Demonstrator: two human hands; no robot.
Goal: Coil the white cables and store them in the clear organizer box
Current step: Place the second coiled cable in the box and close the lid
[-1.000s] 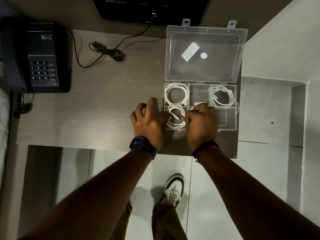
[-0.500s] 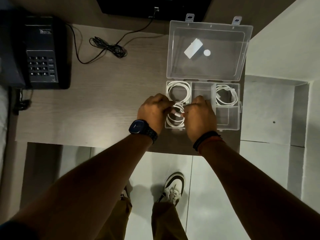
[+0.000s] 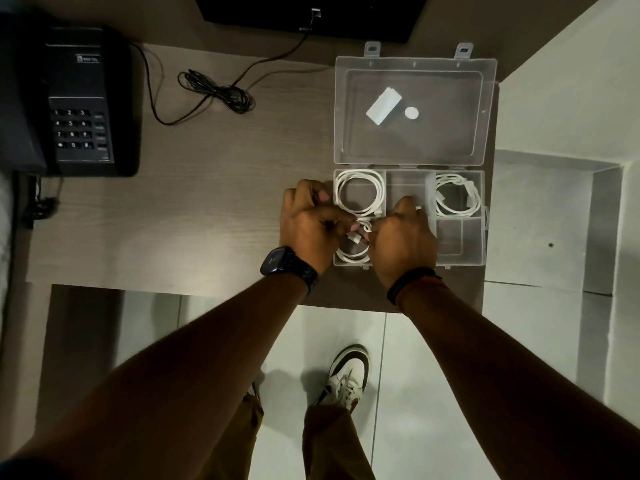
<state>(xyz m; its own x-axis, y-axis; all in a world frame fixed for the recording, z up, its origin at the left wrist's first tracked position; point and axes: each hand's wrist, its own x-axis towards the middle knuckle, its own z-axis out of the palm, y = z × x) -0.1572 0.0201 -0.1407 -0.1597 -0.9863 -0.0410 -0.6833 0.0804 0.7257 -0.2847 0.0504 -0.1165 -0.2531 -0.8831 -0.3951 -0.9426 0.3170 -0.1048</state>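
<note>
The clear organizer box (image 3: pixel 464 252) lies open on the wooden desk, its lid (image 3: pixel 414 157) folded back. One coiled white cable (image 3: pixel 360 194) fills the far left compartment and another (image 3: pixel 457 197) the far right one. A third white cable (image 3: pixel 353 254) sits in the near left compartment. My left hand (image 3: pixel 310 226) and my right hand (image 3: pixel 403 240) are both closed over that compartment, pinching this cable's end and loops between them. The middle compartments are partly hidden by my right hand.
A white adapter (image 3: pixel 382 106) and a small white disc (image 3: pixel 411 113) lie in the lid. A black desk phone (image 3: pixel 79 102) stands at the far left, with a bundled black cord (image 3: pixel 221 93) beside it. The desk's front edge (image 3: pixel 173 287) runs just below my wrists.
Both hands have curled tighter over the near left compartment and now pinch the cable's connector end; one second ago the left fingers were spread flat on the desk.
</note>
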